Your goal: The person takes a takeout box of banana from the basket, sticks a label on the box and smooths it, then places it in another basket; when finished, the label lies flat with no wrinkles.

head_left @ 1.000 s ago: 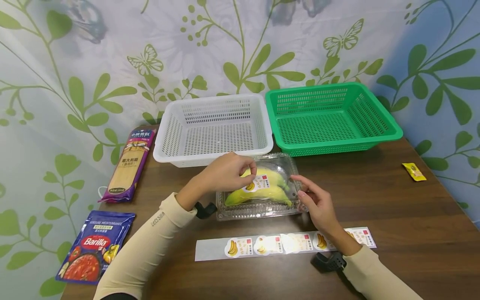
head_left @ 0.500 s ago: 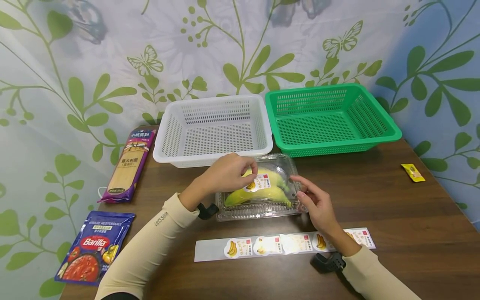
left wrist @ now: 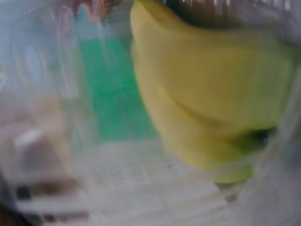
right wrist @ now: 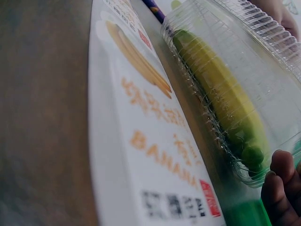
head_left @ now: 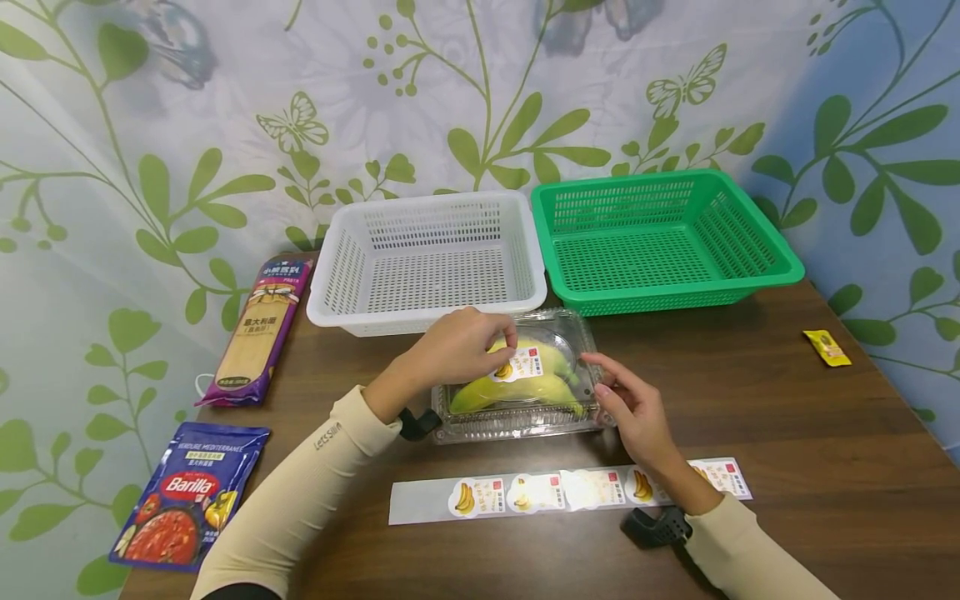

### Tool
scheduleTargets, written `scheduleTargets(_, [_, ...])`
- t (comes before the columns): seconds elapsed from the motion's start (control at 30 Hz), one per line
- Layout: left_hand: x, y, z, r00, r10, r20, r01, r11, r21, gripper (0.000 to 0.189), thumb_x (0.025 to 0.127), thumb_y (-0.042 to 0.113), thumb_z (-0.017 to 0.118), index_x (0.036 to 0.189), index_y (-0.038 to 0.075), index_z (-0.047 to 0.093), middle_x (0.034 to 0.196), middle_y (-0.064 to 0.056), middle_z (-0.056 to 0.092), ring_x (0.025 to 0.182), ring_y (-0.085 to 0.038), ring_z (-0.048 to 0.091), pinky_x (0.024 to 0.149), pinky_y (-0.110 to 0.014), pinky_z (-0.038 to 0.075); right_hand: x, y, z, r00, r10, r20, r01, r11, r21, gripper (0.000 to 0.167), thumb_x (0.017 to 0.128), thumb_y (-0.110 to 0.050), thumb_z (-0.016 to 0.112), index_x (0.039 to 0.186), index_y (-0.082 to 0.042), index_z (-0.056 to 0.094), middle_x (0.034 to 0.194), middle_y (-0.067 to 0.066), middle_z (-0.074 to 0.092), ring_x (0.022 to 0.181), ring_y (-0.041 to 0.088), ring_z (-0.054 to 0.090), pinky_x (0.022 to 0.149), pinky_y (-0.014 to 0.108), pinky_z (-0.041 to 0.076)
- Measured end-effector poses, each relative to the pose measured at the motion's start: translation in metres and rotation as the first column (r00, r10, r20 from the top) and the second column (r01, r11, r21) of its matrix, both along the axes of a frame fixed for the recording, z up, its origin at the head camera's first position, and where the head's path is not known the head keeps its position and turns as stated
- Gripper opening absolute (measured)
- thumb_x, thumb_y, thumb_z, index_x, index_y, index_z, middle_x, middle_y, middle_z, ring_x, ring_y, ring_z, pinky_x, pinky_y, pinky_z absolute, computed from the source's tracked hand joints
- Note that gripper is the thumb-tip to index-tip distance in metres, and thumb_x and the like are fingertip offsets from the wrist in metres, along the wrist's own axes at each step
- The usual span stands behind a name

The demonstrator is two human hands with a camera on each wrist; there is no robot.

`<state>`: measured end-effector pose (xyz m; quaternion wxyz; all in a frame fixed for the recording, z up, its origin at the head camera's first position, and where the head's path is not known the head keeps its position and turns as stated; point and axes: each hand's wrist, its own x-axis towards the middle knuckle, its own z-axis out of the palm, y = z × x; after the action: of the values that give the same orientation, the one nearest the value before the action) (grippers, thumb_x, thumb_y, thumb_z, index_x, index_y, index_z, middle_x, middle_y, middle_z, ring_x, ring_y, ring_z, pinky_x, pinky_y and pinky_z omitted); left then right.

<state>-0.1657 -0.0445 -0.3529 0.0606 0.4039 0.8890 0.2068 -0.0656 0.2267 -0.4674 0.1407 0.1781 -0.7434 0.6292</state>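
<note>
A clear plastic box, lid down, stands at the table's middle with yellow bananas inside. My left hand is over its lid, thumb and index finger pinching the left end of a white banana sticker. Whether the sticker touches the lid, I cannot tell. At the box's right edge, fingers of my right hand rest, thumb and index apart. The right wrist view shows its fingertips by a corner of the box. Bananas fill much of the blurred left wrist view.
A strip of banana stickers lies in front, partly under my right wrist. Behind stand a white basket and a green basket. At left lie a pasta pack and a blue sauce pouch; at right, a small yellow packet.
My left hand and the sticker have shifted very slightly to the right, and the sticker lies a little more level. My right hand and the box have stayed in place.
</note>
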Motion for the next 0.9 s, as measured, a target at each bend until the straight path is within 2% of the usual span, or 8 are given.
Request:
scheduleTargets(0.33, [0.001, 0.000, 0.000, 1.000, 0.018, 0.013, -0.018, 1.000, -0.003, 0.014, 0.098, 0.024, 0.069, 0.109, 0.017, 0.070, 0.058, 0.007, 0.046, 0.050, -0.006, 0.035, 0.050, -0.025, 0.029, 0.000, 0.000, 0.000, 1.000, 0.000, 0.008, 0.000, 1.000, -0.002, 0.039, 0.099, 0.009, 0.051, 0.137, 0.005, 0.059, 0.084, 0.009, 0.049, 0.056, 0.020, 0.043, 0.048, 0.032, 0.039])
scheduleTargets(0.57, [0.003, -0.007, -0.001, 1.000, 0.029, 0.000, -0.029, 0.999, 0.035, 0.011, 0.096, 0.022, 0.069, 0.106, 0.018, 0.070, 0.057, 0.007, 0.043, 0.049, -0.005, 0.034, 0.049, -0.024, 0.029, -0.001, 0.000, -0.001, 1.000, 0.004, -0.003, -0.004, 1.000, 0.000, 0.039, 0.099, 0.010, 0.051, 0.137, 0.006, 0.059, 0.084, 0.009, 0.048, 0.056, 0.021, 0.041, 0.047, 0.032, 0.037])
scheduleTargets(0.8, [0.010, -0.027, -0.002, 0.995, 0.103, 0.008, -0.103, 0.985, 0.135, 0.013, 0.098, 0.023, 0.066, 0.108, 0.016, 0.071, 0.058, 0.007, 0.042, 0.049, -0.006, 0.032, 0.050, -0.026, 0.029, -0.001, 0.001, 0.000, 1.000, 0.006, 0.003, -0.006, 1.000, -0.006, 0.039, 0.099, 0.010, 0.051, 0.136, 0.006, 0.059, 0.083, 0.008, 0.047, 0.055, 0.016, 0.039, 0.046, 0.030, 0.035])
scheduleTargets(0.9, [0.015, -0.038, -0.007, 0.990, 0.142, 0.009, -0.141, 0.975, 0.173, 0.013, 0.098, 0.023, 0.067, 0.109, 0.016, 0.070, 0.059, 0.008, 0.041, 0.050, -0.005, 0.030, 0.051, -0.026, 0.030, -0.001, 0.001, 0.002, 1.000, 0.010, -0.012, -0.010, 1.000, -0.009, 0.039, 0.098, 0.011, 0.051, 0.136, 0.006, 0.059, 0.084, 0.007, 0.048, 0.056, 0.017, 0.040, 0.045, 0.030, 0.035])
